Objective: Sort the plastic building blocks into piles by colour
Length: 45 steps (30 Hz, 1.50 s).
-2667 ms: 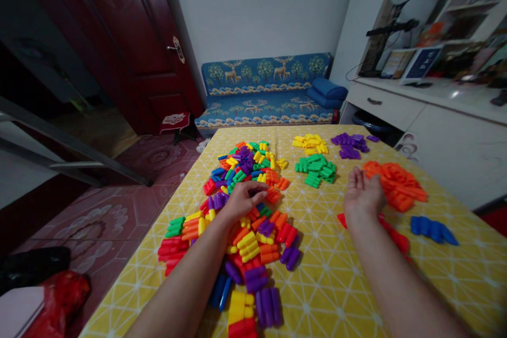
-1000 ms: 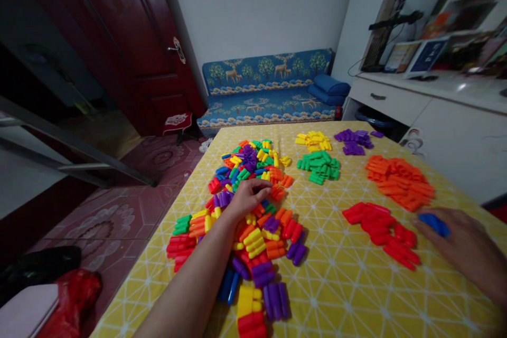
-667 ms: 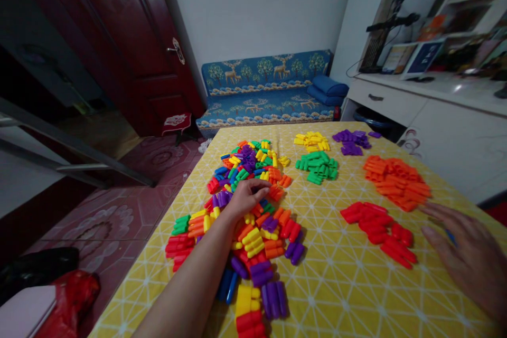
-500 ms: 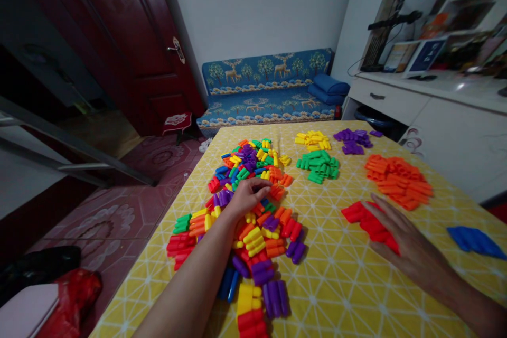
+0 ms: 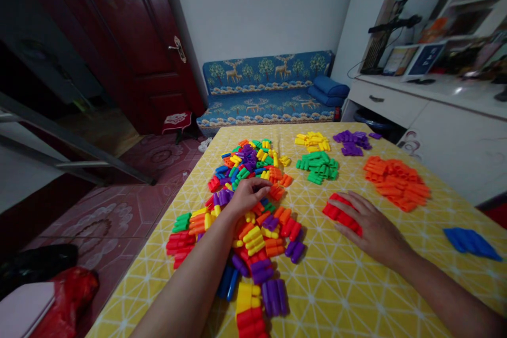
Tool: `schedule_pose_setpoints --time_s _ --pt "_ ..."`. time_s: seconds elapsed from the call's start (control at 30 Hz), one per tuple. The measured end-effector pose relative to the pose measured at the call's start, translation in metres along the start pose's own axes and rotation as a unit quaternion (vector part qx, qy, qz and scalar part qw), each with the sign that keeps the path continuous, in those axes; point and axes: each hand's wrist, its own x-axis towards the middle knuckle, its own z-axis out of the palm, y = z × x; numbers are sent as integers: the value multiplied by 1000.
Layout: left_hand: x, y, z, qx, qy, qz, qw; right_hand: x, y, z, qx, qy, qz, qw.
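My left hand (image 5: 249, 196) rests on the mixed heap of plastic building blocks (image 5: 253, 240), its fingers bent and tips close to some orange blocks (image 5: 278, 191). What those fingers hold, if anything, is hidden. On the tablecloth to the right, my right hand (image 5: 370, 229) lies over a short row of red building blocks (image 5: 341, 211), long fingers across the top and thumb along the near side. Part of the row is covered by the palm. Each block looks like several tubes joined side by side.
Sorted piles lie on the yellow table (image 5: 317, 280): yellow (image 5: 312, 141), green (image 5: 317, 166), purple (image 5: 352, 141) and orange (image 5: 396, 182). Blue blocks (image 5: 471, 243) are near the right edge. Behind stands a blue patterned sofa (image 5: 265, 100); a white cabinet (image 5: 443, 132) is at right.
My right hand has moved left over the table, and the red blocks under it have shifted left too. My left hand stays in the same spot on the heap.
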Motion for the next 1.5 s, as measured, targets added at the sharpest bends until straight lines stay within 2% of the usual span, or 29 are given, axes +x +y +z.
schedule_pose_setpoints --time_s 0.13,0.23,0.3,0.37,0.43,0.53,0.63,0.83,0.93,1.03,1.13,1.23,1.33,1.5 --pt "0 0 0 -6 1 -3 1000 5 -10 -9 -32 -3 -1 999" --pt "-1 2 0 -10 -1 2 1000 17 -38 -21 -27 24 2 999" --pt "-1 3 0 -5 0 5 1000 31 -65 -23 29 27 -8 999" --pt "-2 4 0 6 10 11 1000 47 -92 -16 114 11 -11 993" --pt "-2 4 0 29 38 24 999 62 -114 -4 185 -13 19 982" --pt "-4 4 0 78 123 45 988 82 -135 14 234 -20 83 969" --pt "-6 5 0 96 186 45 977 99 -147 20 256 -30 91 962" --pt "-4 6 0 72 207 26 975 125 -156 15 230 -145 -3 962" --pt "-4 5 -1 72 210 21 975 128 -154 20 241 -143 -10 960" --pt "-4 5 0 64 204 18 977 126 -149 26 304 -108 0 947" --pt "-5 6 0 47 182 30 982 123 -145 32 428 -70 3 901" --pt "-6 9 0 37 161 41 985 124 -144 36 577 -26 62 814" --pt "-7 12 -2 20 121 58 991 125 -144 37 659 28 149 737" --pt "-6 14 -3 43 58 101 992 125 -145 31 715 43 187 673"
